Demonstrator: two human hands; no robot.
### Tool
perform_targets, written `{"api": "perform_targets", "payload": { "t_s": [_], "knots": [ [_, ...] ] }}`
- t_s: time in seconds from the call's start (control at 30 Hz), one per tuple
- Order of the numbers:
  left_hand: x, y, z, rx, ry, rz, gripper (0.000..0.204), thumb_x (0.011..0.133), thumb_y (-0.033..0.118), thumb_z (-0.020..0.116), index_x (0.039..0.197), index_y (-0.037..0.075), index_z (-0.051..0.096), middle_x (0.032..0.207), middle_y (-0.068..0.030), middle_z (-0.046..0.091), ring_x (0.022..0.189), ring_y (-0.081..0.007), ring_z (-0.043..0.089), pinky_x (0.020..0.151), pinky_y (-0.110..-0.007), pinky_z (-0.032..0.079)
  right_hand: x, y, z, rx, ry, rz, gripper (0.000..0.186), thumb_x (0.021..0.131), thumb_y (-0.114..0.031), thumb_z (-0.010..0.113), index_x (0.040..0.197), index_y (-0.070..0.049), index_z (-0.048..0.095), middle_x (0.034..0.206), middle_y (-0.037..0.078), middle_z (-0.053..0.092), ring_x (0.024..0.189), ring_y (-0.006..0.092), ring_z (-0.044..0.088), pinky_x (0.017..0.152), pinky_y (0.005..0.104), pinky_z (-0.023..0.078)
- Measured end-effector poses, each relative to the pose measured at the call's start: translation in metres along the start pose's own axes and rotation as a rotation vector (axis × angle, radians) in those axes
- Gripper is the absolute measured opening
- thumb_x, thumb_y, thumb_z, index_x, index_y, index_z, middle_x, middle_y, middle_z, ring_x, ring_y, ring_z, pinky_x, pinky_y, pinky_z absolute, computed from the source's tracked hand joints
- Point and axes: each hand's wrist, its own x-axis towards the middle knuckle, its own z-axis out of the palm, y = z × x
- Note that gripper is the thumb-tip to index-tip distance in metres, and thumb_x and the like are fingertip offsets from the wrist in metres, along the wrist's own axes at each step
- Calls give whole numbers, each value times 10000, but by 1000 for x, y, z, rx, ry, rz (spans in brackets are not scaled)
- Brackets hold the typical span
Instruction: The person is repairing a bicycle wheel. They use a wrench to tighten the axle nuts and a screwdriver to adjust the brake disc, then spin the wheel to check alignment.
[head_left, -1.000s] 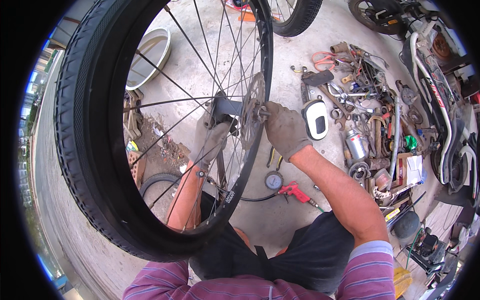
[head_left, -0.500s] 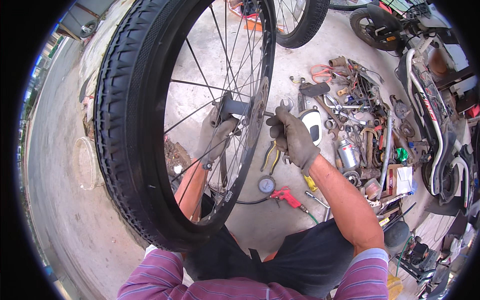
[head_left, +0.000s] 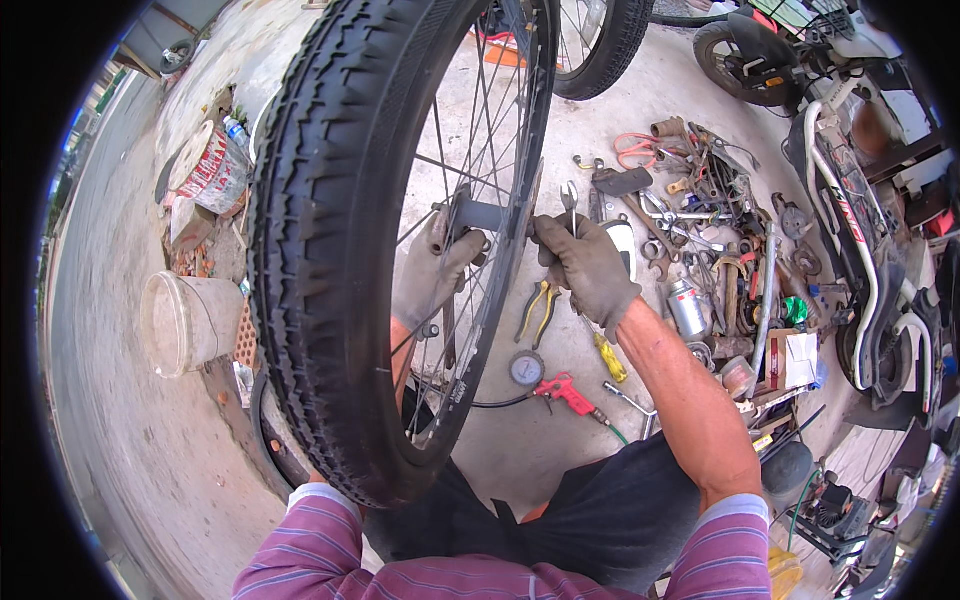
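Observation:
A bicycle wheel [head_left: 322, 230] with a knobby black tyre stands upright before me, its dark hub [head_left: 482, 216] level with my hands. Through the spokes I see my gloved left hand [head_left: 435, 275], fingers curled at the hub's left end, gripping the wheel there. On the other side my gloved right hand [head_left: 592, 268] pinches the axle end beside the hub, thumb and fingers together. Just above that hand shows the open jaw of a wrench [head_left: 569, 194]; whether the hand holds it is unclear. The axle end is mostly covered by my fingers.
Pliers [head_left: 538, 312], a yellow screwdriver [head_left: 610, 358], and a red air gun [head_left: 566, 393] with a gauge [head_left: 526, 369] lie on the concrete. Rightward spreads a pile of tools [head_left: 700, 215], beside a spray can [head_left: 688, 308] and a motorbike frame [head_left: 850, 230]. White buckets [head_left: 180, 325] stand left.
The wheel has turned and shifted right, showing more tread and uncovering the buckets on the left. My right hand has closed in on the hub, covering the axle end.

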Motion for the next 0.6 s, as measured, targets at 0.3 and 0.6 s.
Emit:
{"api": "perform_targets", "payload": {
  "t_s": [0.3, 0.6],
  "knots": [
    [0, -4, 1, -22, 56, 2, 183, 947, 222, 653, 1010, 58, 600, 794, 36, 566, 626, -37, 448, 539, -241, 355, 0, -1, -1, -112, 7, -111, 417, 1004, -379, 697, 1115, 23, 690, 902, 71, 710, 595, 91, 568, 526, 252, 458],
    [5, -13, 2, -27, 71, 79, 274, 985, 292, 680, 1119, 64, 608, 788, -5, 606, 473, -55, 478, 412, -234, 347, -7, -18, 6, -93, -13, -59, 352, 1013, -310, 685, 1146, 16, 687, 848, 39, 660, 577, 76, 516, 516, 248, 436]
  ]
}}
